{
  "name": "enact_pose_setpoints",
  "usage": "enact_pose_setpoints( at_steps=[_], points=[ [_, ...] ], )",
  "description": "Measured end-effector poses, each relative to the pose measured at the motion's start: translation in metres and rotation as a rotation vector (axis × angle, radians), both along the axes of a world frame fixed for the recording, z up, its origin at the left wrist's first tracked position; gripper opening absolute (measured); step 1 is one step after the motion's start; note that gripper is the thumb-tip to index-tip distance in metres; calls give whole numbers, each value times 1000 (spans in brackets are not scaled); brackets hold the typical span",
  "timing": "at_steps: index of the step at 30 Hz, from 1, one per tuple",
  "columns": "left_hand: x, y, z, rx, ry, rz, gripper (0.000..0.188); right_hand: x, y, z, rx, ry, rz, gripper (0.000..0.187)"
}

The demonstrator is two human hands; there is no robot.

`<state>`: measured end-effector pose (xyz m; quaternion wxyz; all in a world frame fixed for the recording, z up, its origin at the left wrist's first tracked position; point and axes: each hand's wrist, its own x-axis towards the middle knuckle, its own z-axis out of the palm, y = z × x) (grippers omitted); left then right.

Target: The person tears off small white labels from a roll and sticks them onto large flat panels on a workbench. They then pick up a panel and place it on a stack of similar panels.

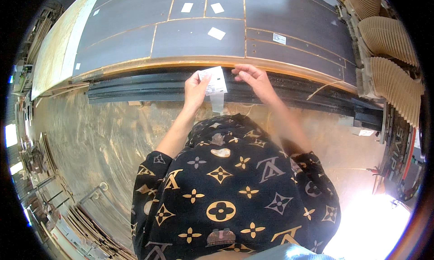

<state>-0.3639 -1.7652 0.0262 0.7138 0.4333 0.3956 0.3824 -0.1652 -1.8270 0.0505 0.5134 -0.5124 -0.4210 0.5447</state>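
Observation:
My left hand (195,89) grips a white printed label (218,81) between thumb and fingers, just in front of the near edge of a large dark grey panel (190,38). A pale strip (217,103) hangs down below the label. My right hand (254,79) hovers just right of the label, apart from it. Its fingers are loosely bent with the thumb apart, and nothing shows in them. On the panel, cut lines divide the surface into rectangles, and a white label (216,33) lies on one piece. Another label (279,38) lies farther right.
A dark ribbed rail (149,90) runs along the machine's front, with a thin wood offcut (323,89) across its right part. Thick ribbed hoses (389,38) stand at the right. Sheets and boards (90,233) are stacked at lower left on the dusty floor (99,138).

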Motion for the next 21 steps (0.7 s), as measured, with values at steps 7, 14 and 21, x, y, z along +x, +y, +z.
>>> enact_pose_setpoints(
  at_steps=[7,14,21],
  points=[
    [-1,-4,9,-17,34,-6,16,-36,6,1,56,-25,-17,27],
    [4,-3,7,140,141,-14,20,-38,22,-4,36,-143,-119,17],
    [14,3,-1,412,507,-167,27,-34,48,-15,90,-58,-417,14]
  ],
)
